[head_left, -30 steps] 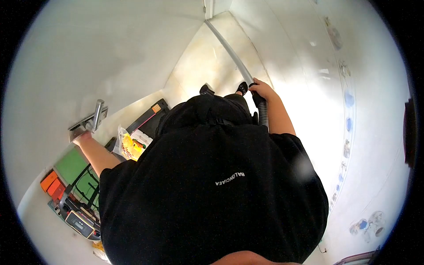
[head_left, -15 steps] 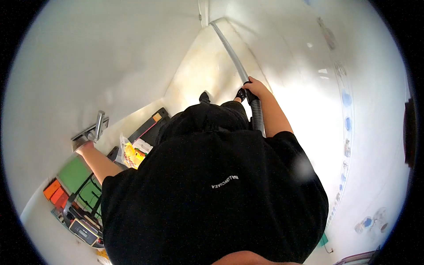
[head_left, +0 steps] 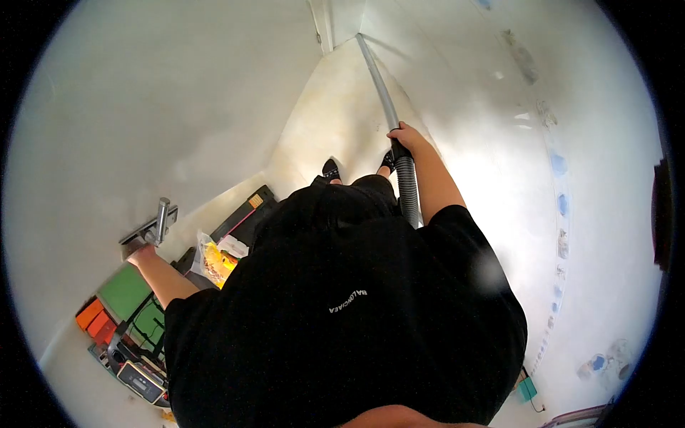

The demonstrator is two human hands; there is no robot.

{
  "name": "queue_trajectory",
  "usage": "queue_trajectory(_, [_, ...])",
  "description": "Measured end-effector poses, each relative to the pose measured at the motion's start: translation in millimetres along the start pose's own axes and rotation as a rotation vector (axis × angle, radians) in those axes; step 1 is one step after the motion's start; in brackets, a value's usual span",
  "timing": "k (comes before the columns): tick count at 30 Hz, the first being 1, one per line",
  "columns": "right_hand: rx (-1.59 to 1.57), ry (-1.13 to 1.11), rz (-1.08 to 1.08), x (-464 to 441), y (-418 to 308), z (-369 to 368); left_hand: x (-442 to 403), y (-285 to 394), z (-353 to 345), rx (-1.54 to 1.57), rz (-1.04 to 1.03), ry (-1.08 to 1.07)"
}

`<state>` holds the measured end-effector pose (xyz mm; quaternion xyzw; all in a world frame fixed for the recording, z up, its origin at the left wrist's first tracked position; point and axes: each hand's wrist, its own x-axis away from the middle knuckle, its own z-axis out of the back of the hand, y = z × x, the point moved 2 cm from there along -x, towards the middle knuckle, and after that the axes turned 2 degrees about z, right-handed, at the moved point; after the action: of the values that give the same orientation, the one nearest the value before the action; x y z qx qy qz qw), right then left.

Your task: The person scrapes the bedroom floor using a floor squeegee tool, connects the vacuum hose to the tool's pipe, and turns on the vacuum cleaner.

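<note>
My right hand (head_left: 412, 138) is closed around the black handle (head_left: 401, 149) of a vacuum cleaner wand. The grey tube (head_left: 378, 82) stretches forward from it, its far end at the corner of floor and wall. Behind the handle, the ribbed hose (head_left: 407, 189) runs back beside my leg. Out to the left, my left hand (head_left: 142, 254) grips a vacuum floor head (head_left: 148, 227) with a shiny metal neck, well apart from the tube. Part of that hand's fingers is hidden behind the floor head.
White walls stand close on both sides of a narrow pale floor (head_left: 321, 121). Behind me on the left are a treadmill (head_left: 246, 217), a yellow bag (head_left: 216, 260), a green panel (head_left: 127, 291) and orange boxes (head_left: 95, 318). A door frame (head_left: 322, 25) is ahead.
The far end of the tube has shifted slightly right in view. My view has tilted a little, so both feet show more. Both hands keep their grips.
</note>
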<state>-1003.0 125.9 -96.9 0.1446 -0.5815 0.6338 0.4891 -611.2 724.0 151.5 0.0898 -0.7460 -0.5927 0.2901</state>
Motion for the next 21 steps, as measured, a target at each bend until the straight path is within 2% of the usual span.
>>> queue_trajectory(4, [-0.112, -0.004, 0.000, -6.4, 5.5, -9.4, 16.1, 0.0, -10.9, 0.020, 0.015, -0.011])
queue_trajectory(6, [0.198, -0.004, -0.240, -4.3, 7.6, -3.9, -9.6, -3.4, 6.4, -0.013, -0.017, -0.033])
queue_trajectory(8, [0.285, 0.081, -0.192, 5.4, 11.1, 3.2, -20.7, -5.2, 10.9, 0.010, -0.037, -0.016])
queue_trajectory(10, [0.007, 0.033, -0.064, 15.8, 15.3, 8.3, 6.9, -0.9, -5.6, 0.019, -0.021, -0.019])
queue_trajectory(11, [-0.014, 0.045, -0.022, 27.2, 8.8, 13.4, 17.5, 0.7, -10.3, 0.010, 0.011, 0.024])
queue_trajectory(13, [-0.032, 0.043, -0.003, 46.5, 5.8, 22.7, 17.1, 0.8, -6.8, 0.000, 0.046, 0.065])
queue_trajectory(15, [0.000, 0.073, 0.040, 72.0, -0.6, 32.2, 3.9, -2.1, -4.0, -0.001, 0.034, 0.012])
queue_trajectory(19, [-0.071, 0.072, 0.048, 107.2, 23.7, 44.3, -9.5, -8.5, 1.7, 0.014, 0.051, 0.023])
queue_trajectory(21, [-0.096, 0.049, 0.049, 134.1, 18.6, 50.4, -25.7, -11.5, 10.0, 0.057, 0.048, -0.069])
